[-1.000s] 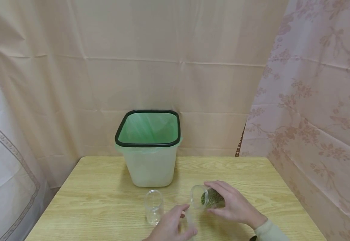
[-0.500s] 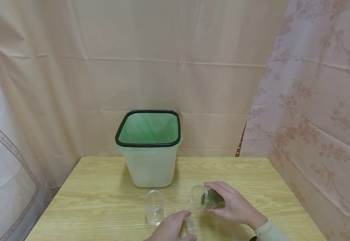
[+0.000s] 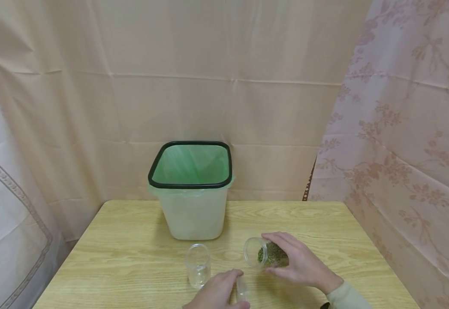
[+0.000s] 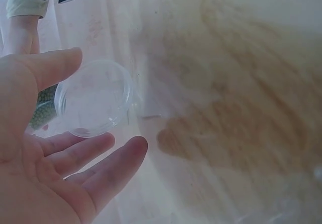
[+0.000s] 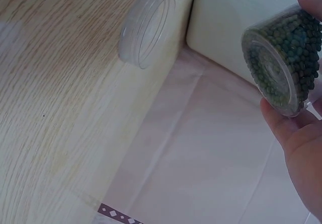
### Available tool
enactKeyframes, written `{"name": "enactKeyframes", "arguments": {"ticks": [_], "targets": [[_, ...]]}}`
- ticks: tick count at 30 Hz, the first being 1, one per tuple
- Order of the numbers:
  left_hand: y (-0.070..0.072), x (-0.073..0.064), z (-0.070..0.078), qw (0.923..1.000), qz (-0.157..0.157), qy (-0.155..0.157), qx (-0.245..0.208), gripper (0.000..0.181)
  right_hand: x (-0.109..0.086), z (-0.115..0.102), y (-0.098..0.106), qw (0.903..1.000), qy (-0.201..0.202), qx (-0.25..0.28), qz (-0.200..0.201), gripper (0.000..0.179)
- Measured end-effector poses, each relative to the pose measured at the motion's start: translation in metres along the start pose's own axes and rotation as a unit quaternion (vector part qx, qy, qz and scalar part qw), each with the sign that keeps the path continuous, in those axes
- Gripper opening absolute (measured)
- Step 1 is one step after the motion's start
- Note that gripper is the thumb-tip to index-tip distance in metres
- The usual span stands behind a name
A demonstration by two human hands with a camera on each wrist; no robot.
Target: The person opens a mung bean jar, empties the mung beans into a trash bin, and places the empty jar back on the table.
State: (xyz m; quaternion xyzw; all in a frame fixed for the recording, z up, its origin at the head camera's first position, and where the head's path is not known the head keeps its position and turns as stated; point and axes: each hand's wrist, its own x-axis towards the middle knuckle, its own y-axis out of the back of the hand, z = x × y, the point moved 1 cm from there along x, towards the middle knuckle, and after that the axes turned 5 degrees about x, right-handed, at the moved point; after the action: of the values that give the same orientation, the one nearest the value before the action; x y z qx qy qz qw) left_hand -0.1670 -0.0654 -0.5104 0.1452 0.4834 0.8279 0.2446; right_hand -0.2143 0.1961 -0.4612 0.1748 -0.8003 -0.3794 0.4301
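A clear jar of small green beans (image 3: 273,255) lies tipped sideways in my right hand (image 3: 299,265), which grips it round the body; its base faces the right wrist view. A clear round rim (image 3: 249,252) shows at the jar's left end. My left hand (image 3: 218,291) pinches a clear round lid (image 3: 241,288) between thumb and fingers, seen nearly edge-on from the head. That lid (image 4: 95,98) faces the left wrist view, with beans (image 4: 44,110) behind it. An empty clear jar (image 3: 198,270) stands upright just left of my left hand.
A whitish bin (image 3: 195,214) with a green liner and black rim stands at the back of the wooden table (image 3: 305,219). In the right wrist view, a clear ring-like lid (image 5: 146,30) sits on the tabletop before the bin. Curtains (image 3: 270,111) surround the table.
My left hand has shifted slightly down toward the table's near edge, and the clear lid at its fingers has moved with it. The right hand and bean jar have stayed in place.
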Motion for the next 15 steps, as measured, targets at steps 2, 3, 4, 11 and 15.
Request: {"name": "enactKeyframes", "arguments": {"ticks": [2, 3, 4, 11, 15], "targets": [[0.0007, -0.0003, 0.0008, 1.0000, 0.002, -0.002, 0.003, 0.073, -0.0004, 0.0000, 0.0004, 1.0000, 0.001, -0.001, 0.001, 0.092], [0.0010, -0.0004, 0.0012, 1.0000, 0.003, -0.002, 0.004, 0.073, -0.0007, 0.0001, 0.0005, 1.0000, 0.000, -0.001, 0.001, 0.092], [0.0014, -0.0004, 0.0016, 1.0000, 0.003, -0.002, 0.006, 0.072, -0.0008, 0.0002, 0.0007, 1.0000, 0.001, -0.002, 0.001, 0.091], [0.0045, -0.0010, 0.0026, 0.9999, 0.003, 0.001, 0.014, 0.072, -0.0007, 0.0007, 0.0010, 1.0000, 0.009, -0.003, 0.003, 0.089], [0.0051, -0.0013, 0.0021, 0.9998, 0.008, -0.007, 0.017, 0.072, -0.0008, 0.0009, 0.0011, 0.9999, 0.008, -0.007, 0.000, 0.085]]}}
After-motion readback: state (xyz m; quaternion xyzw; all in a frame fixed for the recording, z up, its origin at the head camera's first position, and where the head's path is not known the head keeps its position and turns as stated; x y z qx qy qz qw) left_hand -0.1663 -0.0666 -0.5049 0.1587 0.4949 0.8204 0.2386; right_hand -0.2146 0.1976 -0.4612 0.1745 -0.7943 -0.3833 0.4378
